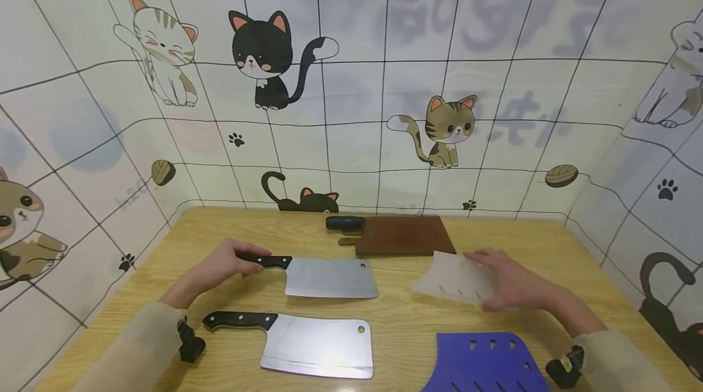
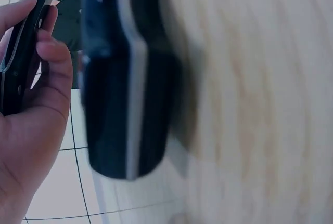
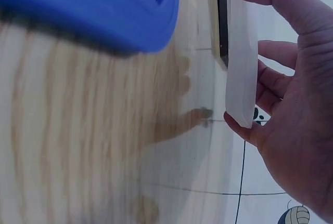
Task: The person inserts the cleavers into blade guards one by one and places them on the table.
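Observation:
My left hand (image 1: 226, 262) grips the black handle of a cleaver (image 1: 332, 277), its broad blade pointing right over the table. In the left wrist view, thumb and fingers pinch that handle (image 2: 22, 60). A second cleaver (image 1: 324, 344) lies nearer the front, handle to the left; its handle end (image 2: 127, 94) looms large in the left wrist view. With fingers and thumb on opposite edges, my right hand (image 1: 516, 282) holds a white translucent blade guard (image 1: 456, 280). A blue slotted blade guard (image 1: 486, 361) lies on the table in front of it.
The wood-grain table (image 1: 395, 312) carries everything. Toward the back lies a brown rectangular board (image 1: 406, 235), with a black handle (image 1: 345, 223) and a small wooden tab at its left. Behind it hangs a white gridded cloth (image 1: 357, 93) printed with cartoon cats.

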The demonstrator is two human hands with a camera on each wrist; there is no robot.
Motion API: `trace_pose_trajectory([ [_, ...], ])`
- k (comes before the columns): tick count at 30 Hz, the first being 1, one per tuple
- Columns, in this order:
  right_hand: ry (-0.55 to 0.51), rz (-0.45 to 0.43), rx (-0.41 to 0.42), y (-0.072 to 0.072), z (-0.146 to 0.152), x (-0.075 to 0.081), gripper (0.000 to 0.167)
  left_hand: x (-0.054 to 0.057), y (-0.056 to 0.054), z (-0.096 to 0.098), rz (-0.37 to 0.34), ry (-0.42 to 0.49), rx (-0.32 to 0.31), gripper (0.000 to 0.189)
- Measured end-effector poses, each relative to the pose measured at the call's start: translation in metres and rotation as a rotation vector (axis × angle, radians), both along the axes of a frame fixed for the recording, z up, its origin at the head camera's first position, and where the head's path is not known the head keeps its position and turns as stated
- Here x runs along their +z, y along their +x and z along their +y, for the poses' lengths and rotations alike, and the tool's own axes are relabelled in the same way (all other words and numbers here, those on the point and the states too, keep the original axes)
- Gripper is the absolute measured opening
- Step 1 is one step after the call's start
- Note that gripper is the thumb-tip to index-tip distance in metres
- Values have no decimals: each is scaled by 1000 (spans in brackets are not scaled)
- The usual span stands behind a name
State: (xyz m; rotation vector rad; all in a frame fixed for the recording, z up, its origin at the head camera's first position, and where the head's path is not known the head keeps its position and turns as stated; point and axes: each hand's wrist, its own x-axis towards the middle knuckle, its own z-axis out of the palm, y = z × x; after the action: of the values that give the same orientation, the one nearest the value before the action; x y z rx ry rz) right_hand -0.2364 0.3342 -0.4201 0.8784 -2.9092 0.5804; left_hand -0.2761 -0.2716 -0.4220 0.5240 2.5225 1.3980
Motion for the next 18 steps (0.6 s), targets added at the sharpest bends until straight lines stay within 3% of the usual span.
trace_pose_trajectory([
  [8,-59,-56,0,5,-12,8,98,7,4,8,-8,39,24,40],
  [18,-97,-48,73,7,-27,16,98,16,1,32,17,98,163,41],
])
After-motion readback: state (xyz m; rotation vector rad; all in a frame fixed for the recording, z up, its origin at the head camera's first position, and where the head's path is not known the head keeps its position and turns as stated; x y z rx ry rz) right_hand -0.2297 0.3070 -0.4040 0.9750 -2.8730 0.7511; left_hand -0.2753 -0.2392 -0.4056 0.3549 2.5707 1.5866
